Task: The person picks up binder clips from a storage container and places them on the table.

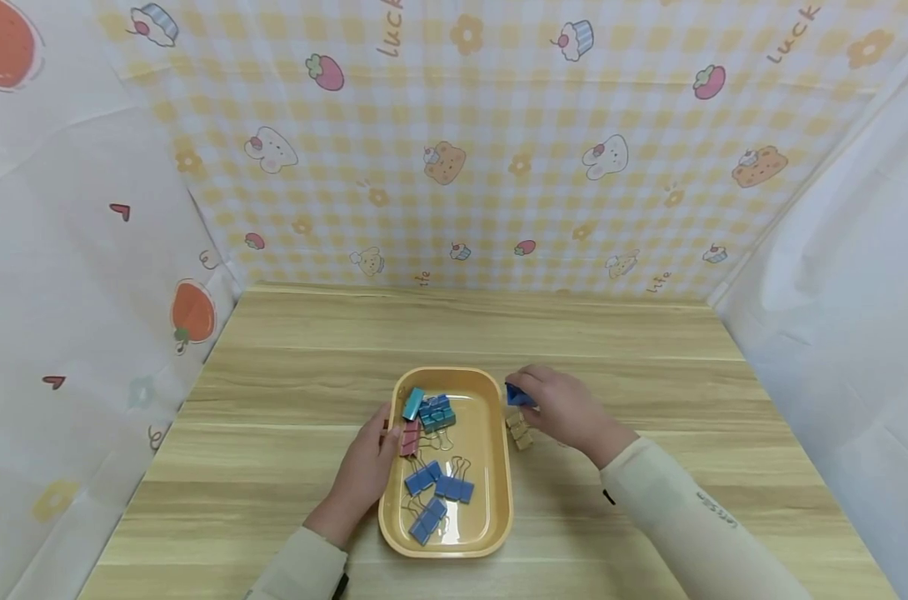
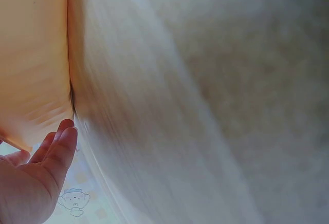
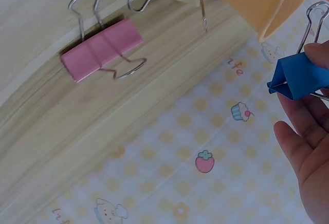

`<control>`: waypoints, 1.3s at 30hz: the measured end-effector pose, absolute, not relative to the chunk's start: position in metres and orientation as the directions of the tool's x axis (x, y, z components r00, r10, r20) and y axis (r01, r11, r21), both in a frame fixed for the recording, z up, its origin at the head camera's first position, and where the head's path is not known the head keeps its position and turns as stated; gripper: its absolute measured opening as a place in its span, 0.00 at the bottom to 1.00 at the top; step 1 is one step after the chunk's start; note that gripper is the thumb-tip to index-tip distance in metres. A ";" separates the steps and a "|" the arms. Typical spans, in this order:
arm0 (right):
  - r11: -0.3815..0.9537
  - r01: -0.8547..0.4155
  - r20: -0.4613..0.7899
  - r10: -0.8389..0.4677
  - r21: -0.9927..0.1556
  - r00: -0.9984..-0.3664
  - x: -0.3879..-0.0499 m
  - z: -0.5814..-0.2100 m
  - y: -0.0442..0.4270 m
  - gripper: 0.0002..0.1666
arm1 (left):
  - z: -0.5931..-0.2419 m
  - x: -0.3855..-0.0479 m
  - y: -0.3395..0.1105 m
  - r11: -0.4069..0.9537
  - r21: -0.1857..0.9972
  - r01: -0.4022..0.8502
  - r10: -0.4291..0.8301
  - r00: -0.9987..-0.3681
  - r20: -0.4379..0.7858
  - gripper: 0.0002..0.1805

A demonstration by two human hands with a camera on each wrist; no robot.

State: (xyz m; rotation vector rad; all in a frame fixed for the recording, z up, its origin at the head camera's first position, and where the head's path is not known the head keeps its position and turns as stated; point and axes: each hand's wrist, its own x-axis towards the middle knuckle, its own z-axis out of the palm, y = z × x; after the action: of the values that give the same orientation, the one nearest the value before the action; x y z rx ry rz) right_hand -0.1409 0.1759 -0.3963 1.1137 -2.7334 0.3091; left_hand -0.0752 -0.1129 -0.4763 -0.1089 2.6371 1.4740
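Observation:
My right hand [image 1: 566, 408] pinches a blue binder clip [image 3: 300, 75] just off the tray's right rim. Below that hand, a beige binder clip [image 1: 520, 431] lies on the table. The right wrist view shows a pink binder clip [image 3: 103, 49] on the wood, its wire handles spread; my hand hides it in the head view. At the left side of the yellow tray [image 1: 505, 500], my left hand [image 1: 360, 467] touches the outer wall with its fingers fairly straight. Inside sit teal clips [image 1: 413, 404], a reddish-pink clip [image 1: 409, 438] and several blue clips [image 1: 454, 488].
The wooden table [image 1: 289, 358] extends around the tray on all sides. A yellow checked cloth [image 1: 499, 192] hangs behind it. White cloths [image 1: 102, 292] flank both sides.

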 end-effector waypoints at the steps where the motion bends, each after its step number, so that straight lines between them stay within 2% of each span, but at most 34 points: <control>1: 0.704 -0.699 0.233 -0.664 -0.126 -0.711 -0.141 -0.396 0.178 0.24 | -0.476 -0.075 -0.113 0.524 0.844 -0.120 -0.004 -0.990 -0.138 0.29; 13: 0.758 -0.639 0.202 -0.610 -0.133 -0.766 -0.142 -0.396 0.199 0.25 | -0.478 -0.076 -0.114 0.533 0.839 -0.113 -0.006 -0.992 -0.130 0.30; 19: 0.764 -0.630 0.209 -0.600 -0.136 -0.773 -0.144 -0.401 0.212 0.26 | -0.477 -0.076 -0.113 0.531 0.840 -0.112 -0.008 -0.992 -0.127 0.30; 28: 0.814 -0.556 0.156 -0.535 -0.169 -0.830 -0.144 -0.402 0.229 0.27 | -0.477 -0.075 -0.112 0.534 0.837 -0.124 -0.006 -0.990 -0.143 0.30; 39: 0.831 -0.530 0.141 -0.511 -0.170 -0.848 -0.145 -0.408 0.246 0.26 | -0.475 -0.075 -0.112 0.541 0.833 -0.120 -0.006 -0.990 -0.139 0.29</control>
State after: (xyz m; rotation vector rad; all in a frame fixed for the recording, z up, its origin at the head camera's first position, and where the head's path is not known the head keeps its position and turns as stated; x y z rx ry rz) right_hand -0.1452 0.2458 -0.4080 0.8320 -2.9201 0.3106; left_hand -0.0750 -0.1116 -0.4746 -0.1088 2.6509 1.4469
